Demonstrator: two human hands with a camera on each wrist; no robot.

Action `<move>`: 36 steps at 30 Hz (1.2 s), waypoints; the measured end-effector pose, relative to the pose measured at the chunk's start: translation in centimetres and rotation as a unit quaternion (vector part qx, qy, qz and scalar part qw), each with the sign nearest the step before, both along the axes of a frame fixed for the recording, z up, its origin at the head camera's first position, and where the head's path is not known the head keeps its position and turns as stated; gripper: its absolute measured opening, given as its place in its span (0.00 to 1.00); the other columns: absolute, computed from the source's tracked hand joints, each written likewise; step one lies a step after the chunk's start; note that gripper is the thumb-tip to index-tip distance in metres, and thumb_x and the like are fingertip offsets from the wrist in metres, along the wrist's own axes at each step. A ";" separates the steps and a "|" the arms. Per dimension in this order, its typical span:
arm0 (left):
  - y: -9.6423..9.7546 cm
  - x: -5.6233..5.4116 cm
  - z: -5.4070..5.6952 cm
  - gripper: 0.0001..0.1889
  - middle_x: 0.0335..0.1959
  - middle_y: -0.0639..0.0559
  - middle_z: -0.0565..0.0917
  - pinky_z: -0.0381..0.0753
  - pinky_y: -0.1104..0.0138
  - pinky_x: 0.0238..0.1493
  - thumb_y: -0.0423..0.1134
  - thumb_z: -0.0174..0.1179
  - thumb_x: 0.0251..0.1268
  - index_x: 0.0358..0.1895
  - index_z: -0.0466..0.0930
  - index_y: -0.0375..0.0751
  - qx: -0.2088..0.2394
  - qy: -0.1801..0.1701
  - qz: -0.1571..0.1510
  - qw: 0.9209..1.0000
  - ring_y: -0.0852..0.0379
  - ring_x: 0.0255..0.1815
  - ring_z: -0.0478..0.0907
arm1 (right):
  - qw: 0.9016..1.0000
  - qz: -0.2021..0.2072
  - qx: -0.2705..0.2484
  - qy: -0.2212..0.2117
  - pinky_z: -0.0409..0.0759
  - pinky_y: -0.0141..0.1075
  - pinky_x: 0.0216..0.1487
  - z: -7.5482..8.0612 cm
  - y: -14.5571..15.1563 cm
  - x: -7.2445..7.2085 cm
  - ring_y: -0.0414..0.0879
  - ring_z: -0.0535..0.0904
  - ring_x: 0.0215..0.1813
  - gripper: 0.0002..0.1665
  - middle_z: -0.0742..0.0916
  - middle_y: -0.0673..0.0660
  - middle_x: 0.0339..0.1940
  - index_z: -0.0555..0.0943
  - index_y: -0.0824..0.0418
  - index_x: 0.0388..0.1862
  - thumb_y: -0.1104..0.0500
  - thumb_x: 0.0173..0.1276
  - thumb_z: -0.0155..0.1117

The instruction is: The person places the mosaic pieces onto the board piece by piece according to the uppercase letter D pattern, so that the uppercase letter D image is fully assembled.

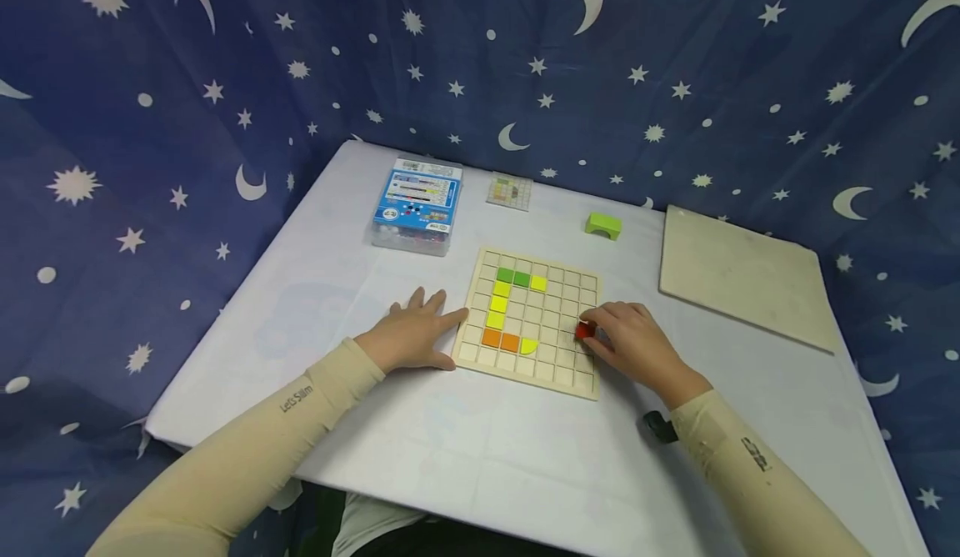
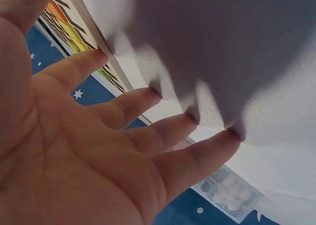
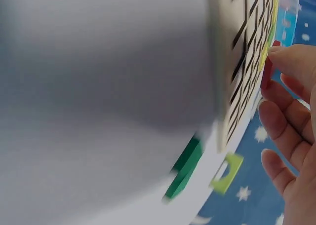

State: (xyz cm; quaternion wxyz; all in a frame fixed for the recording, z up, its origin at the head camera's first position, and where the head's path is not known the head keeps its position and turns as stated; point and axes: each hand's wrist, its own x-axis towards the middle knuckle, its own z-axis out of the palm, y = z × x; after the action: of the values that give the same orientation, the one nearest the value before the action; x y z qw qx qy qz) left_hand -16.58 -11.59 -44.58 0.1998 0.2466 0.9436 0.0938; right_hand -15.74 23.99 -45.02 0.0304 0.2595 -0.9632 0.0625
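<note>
A square wooden grid board (image 1: 551, 336) lies on the white table, between the two hands. Green tiles (image 1: 513, 276), yellow tiles (image 1: 498, 304) and orange tiles (image 1: 500, 339) form a C-like shape on it, with a yellow quarter-round tile (image 1: 529, 346) at the lower end. My left hand (image 1: 412, 332) is spread at the board's left edge, fingertips down on the cloth and against the rim. Over the board's right side, my right hand (image 1: 637, 344) pinches a small red block (image 3: 269, 69) between thumb and fingers. Its full shape is partly hidden.
A blue-labelled clear plastic box (image 1: 417, 205) and a small pattern card (image 1: 510, 191) lie at the back. A light green arch block (image 1: 603, 225) stands behind the board. Far right is a large pale panel (image 1: 750, 278). A dark green block (image 3: 185, 168) lies near my right wrist.
</note>
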 end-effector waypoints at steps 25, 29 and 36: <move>0.0 -0.1 -0.3 0.46 0.78 0.34 0.55 0.59 0.30 0.63 0.61 0.69 0.56 0.77 0.60 0.57 -0.005 0.007 0.000 1.000 0.24 0.75 0.48 | 0.999 0.039 0.001 -0.027 0.72 0.50 0.61 -1.4 -4.0 -3.7 0.49 0.80 0.51 0.19 0.85 0.51 0.43 0.82 0.55 0.53 0.55 0.64 0.72; 0.0 -0.2 -0.4 0.46 0.78 0.35 0.55 0.60 0.30 0.64 0.62 0.69 0.56 0.77 0.60 0.57 -0.010 0.009 -0.001 1.000 0.24 0.76 0.48 | 0.999 0.031 0.003 -0.032 0.71 0.50 0.62 -1.3 -4.0 -3.6 0.50 0.79 0.55 0.20 0.85 0.52 0.46 0.82 0.55 0.54 0.54 0.64 0.73; 0.0 -0.1 -0.3 0.46 0.78 0.34 0.54 0.60 0.30 0.63 0.61 0.69 0.56 0.77 0.60 0.57 -0.012 0.008 -0.001 1.000 0.24 0.76 0.48 | 0.999 -0.011 -0.009 -0.035 0.70 0.53 0.63 -0.6 -1.6 -3.1 0.52 0.79 0.56 0.21 0.86 0.54 0.49 0.81 0.57 0.55 0.55 0.63 0.73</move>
State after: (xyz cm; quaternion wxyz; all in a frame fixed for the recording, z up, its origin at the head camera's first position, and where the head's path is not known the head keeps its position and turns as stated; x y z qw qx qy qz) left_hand -16.72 -11.58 -44.87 0.1952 0.2456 0.9461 0.0808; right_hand -18.87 22.34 -45.65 -0.0002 0.2461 -0.9660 0.0796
